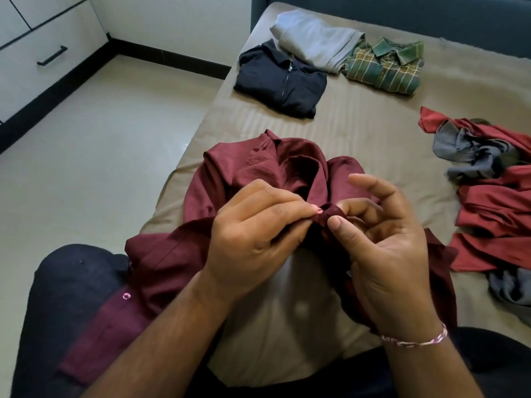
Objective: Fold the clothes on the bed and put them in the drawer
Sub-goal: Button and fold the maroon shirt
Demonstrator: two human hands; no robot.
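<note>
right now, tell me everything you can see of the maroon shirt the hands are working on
The maroon shirt is a collared, button-front garment of thin, slightly creased woven cloth, lying unfolded and open at the near end of the bed. One pink button shows on the placket draped over the person's leg. The left hand pinches the front edge at another pink button, and the right hand pinches the opposite edge.

Pale tiled floor (94, 156) — black skirting (169, 57) along white wall (178, 18).

Head camera looks down, close over the bed (359, 133).
</note>
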